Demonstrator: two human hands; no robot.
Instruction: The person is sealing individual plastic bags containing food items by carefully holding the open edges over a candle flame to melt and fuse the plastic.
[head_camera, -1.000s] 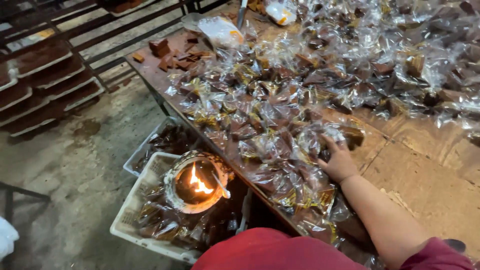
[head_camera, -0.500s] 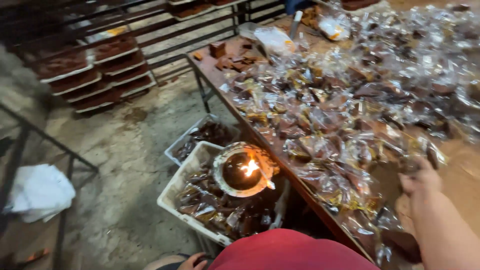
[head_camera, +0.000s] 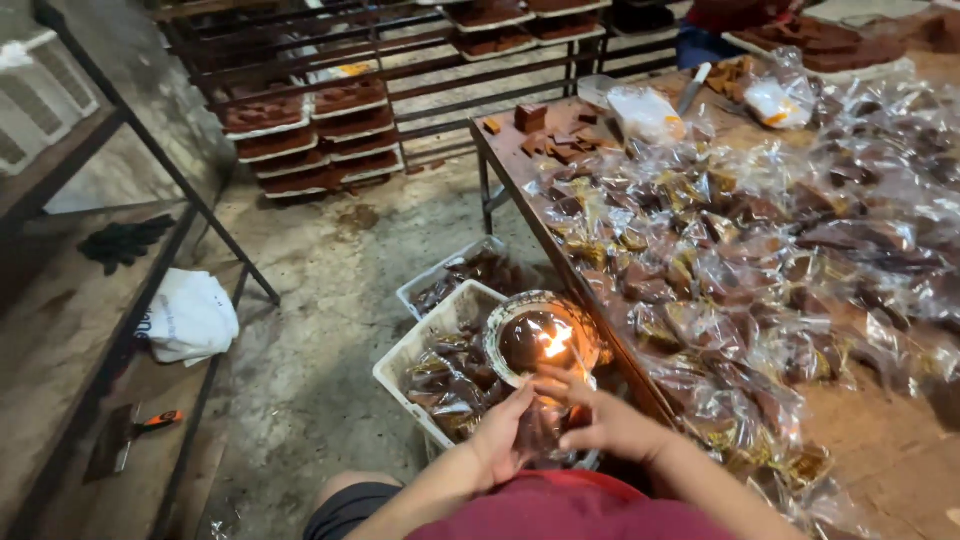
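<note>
Clear cellophane packets of brown blocks (head_camera: 740, 250) cover the table (head_camera: 900, 450) at right; more fill two white crates (head_camera: 425, 350) on the floor, near centre.

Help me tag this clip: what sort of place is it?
Likely a small sweet-making workshop: a table heaped with clear-wrapped brown pieces, racks of filled trays, and both hands holding a packet by a flame.

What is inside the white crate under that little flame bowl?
The white crate holds clear-wrapped brown pieces. The flame bowl and both hands, left hand and right hand, cover its far part.
</note>
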